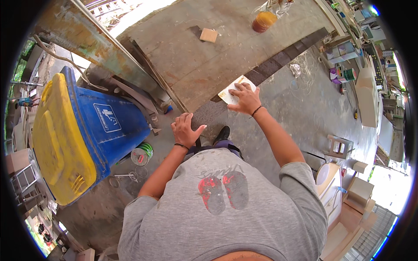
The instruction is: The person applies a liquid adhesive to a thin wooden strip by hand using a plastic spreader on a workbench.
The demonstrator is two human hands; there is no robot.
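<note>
My right hand (247,99) lies with spread fingers on a white sheet with yellowish marks (225,95), pressing it onto a long dark strip (272,68). I cannot tell what lies under the sheet. The strip runs along the near edge of a large worn tabletop (174,56). At the strip's near left end, my left hand (185,130) rests with its fingertips at the edge and its thumb held apart; nothing shows in it.
On the tabletop are a small wooden block (208,35) and a container of amber liquid (264,21) with plastic at its top. A blue bin (109,115) with a yellow lid (61,139) stands left. A small stool (339,146) and cluttered shelving are to the right.
</note>
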